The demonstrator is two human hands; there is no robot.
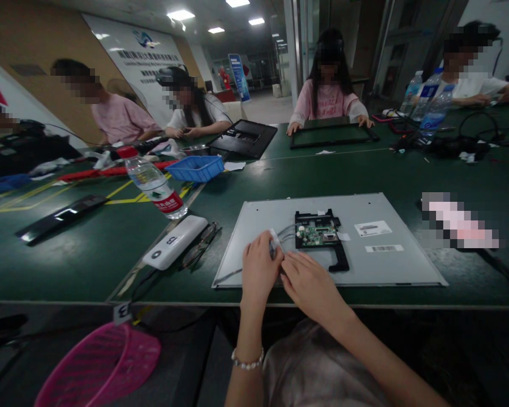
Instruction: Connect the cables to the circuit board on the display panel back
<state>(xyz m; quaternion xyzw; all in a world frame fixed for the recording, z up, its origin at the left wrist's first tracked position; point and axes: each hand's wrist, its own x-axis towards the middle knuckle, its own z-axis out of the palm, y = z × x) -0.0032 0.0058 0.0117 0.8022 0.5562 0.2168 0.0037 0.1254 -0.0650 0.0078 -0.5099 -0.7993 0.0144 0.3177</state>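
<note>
A flat grey panel [382, 257] lies near the table's front edge. On it rests a black bracket [341, 261] around a green circuit board [316, 234], with grey cables [285, 230] running left from the board. My left hand [261, 263], a beaded bracelet at its wrist, is closed on the cables and a bit of whitish tape above the panel's left part. Touching it from the right, my right hand [307, 280] has its fingers pressed together at the same spot; what they pinch is too small to tell.
Left of the panel are glasses [201, 246], a white power bank [176, 243] and a water bottle [156, 186]. A blue tray [196, 168] stands behind. Right lies a blurred pink object [460, 220]. Across the table, a person holds a black frame [335, 144].
</note>
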